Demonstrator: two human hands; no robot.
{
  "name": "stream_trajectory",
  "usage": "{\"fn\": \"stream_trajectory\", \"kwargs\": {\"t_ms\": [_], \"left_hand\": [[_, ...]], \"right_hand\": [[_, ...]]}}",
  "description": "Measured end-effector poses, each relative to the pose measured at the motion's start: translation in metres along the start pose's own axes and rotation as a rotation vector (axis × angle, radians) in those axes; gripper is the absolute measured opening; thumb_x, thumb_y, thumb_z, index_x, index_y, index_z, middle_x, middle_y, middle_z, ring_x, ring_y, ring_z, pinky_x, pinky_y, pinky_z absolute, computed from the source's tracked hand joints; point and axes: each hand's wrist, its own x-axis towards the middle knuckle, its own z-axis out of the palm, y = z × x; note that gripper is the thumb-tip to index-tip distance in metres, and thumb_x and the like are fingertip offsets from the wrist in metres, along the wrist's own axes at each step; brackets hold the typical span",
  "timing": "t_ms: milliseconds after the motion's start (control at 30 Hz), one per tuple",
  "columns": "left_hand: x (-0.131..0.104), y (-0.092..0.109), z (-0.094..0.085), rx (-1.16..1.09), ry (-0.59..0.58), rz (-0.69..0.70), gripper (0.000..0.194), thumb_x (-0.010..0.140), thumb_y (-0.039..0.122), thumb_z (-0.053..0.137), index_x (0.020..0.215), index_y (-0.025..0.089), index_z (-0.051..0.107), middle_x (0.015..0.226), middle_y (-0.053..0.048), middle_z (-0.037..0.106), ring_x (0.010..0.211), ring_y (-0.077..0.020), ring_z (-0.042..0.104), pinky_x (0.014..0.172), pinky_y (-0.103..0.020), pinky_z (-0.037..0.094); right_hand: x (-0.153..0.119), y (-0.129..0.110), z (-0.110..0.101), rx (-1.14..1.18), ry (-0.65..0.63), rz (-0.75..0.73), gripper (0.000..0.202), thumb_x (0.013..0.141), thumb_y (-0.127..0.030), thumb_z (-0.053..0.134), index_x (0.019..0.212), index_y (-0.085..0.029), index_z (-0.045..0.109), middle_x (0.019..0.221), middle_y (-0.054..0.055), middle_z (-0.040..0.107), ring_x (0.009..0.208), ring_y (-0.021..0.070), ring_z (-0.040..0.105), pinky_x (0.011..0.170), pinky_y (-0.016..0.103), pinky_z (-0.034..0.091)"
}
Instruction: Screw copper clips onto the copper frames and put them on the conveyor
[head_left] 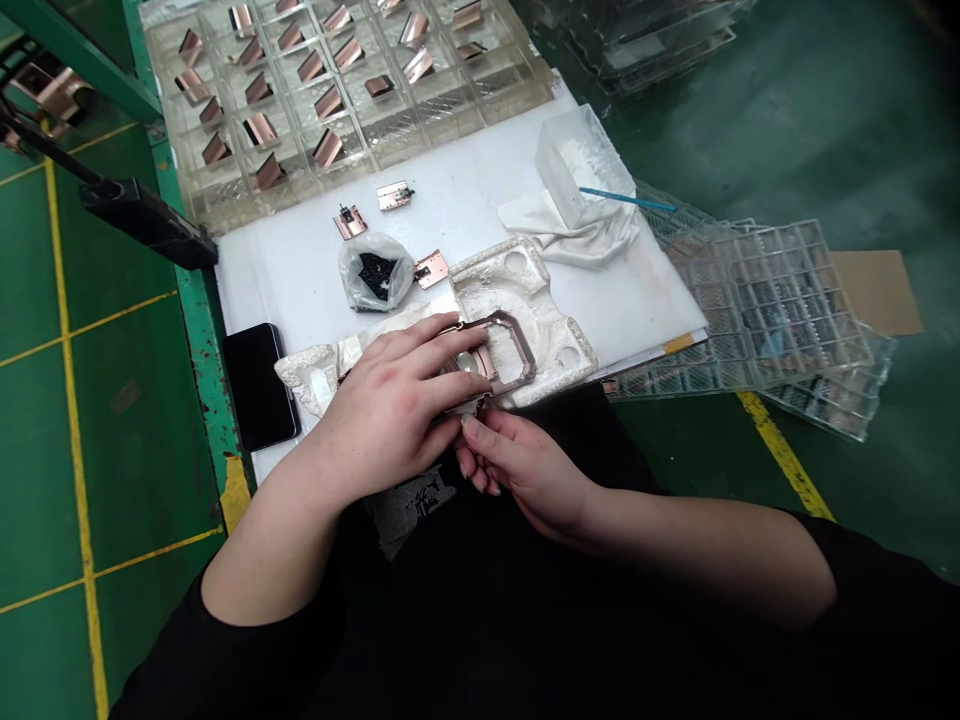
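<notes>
Left hand [390,400] lies over the copper-coloured frame [528,352], fingers spread, not closed on it; right hand [521,460] has thumb and fingertip pinched on a small dark piece [479,407] at the frame's near edge; can't tell if that piece is loose or part of the frame; frame sits on the white foam fixture [550,318] at the near side of the desk [292,250].

Risks, my read: frame could skid or tip if the right hand pushes harder than the left hand holds down; left fingers cover much of it, so a misaligned seat could go unnoticed; small piece could drop off the near side if the pinch slips, since the work is right at the desk edge; uneven finger pressure might bend the thin frame.

Also the open bag [379,275] of black bits stands just far of the left hand; a knock there could spill them; one copper plate [431,269] lies between bag and fixture, easy to sweep; phone [261,387] is at the left edge, near the left forearm, could get nudged.
</notes>
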Motion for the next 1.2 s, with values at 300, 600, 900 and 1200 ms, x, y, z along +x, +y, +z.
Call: {"fn": "stream_trajectory", "kwargs": {"t_ms": [300, 600, 900, 1200], "left_hand": [[0.001, -0.0019, 0.0007, -0.018, 0.03, 0.022, 0.033, 0.103, 0.027, 0.067, 0.134, 0.026, 0.081, 0.169, -0.006, 0.062, 0.165, -0.0404, 0.046, 0.127, -0.063, 0.047], [0.0025, -0.0015, 0.0027, -0.024, 0.041, 0.017, 0.036, 0.099, 0.022, 0.068, 0.132, 0.023, 0.08, 0.167, -0.008, 0.064, 0.164, -0.0406, 0.047, 0.128, -0.062, 0.048], [0.0014, -0.0028, 0.0047, -0.032, 0.056, 0.016, 0.031, 0.105, 0.029, 0.067, 0.132, 0.025, 0.081, 0.165, -0.007, 0.066, 0.164, -0.0394, 0.048, 0.128, -0.062, 0.048], [0.0013, -0.0002, 0.0014, -0.045, 0.059, -0.004, 0.025, 0.107, 0.031, 0.068, 0.127, 0.025, 0.08, 0.163, -0.01, 0.068, 0.164, -0.0385, 0.049, 0.128, -0.062, 0.048]], "right_hand": [[-0.0027, 0.0017, 0.0042, 0.05, 0.032, -0.032, 0.057, 0.098, -0.075, 0.078, 0.094, -0.019, 0.064, 0.084, 0.001, 0.066, 0.069, 0.012, 0.054, 0.061, 0.026, 0.038], [-0.004, -0.0003, 0.0034, 0.028, 0.044, -0.006, 0.055, 0.099, -0.072, 0.079, 0.093, -0.02, 0.064, 0.082, 0.0, 0.064, 0.068, 0.0123, 0.052, 0.061, 0.026, 0.037], [-0.0056, -0.0054, -0.0028, -0.21, 0.042, -0.138, 0.055, 0.101, -0.073, 0.076, 0.094, -0.02, 0.066, 0.084, 0.0, 0.064, 0.073, 0.0143, 0.056, 0.069, 0.03, 0.045], [-0.0061, -0.0055, 0.0016, 0.042, 0.042, 0.029, 0.055, 0.097, -0.074, 0.079, 0.097, -0.021, 0.066, 0.085, 0.001, 0.065, 0.069, 0.0143, 0.053, 0.063, 0.029, 0.037]]}}
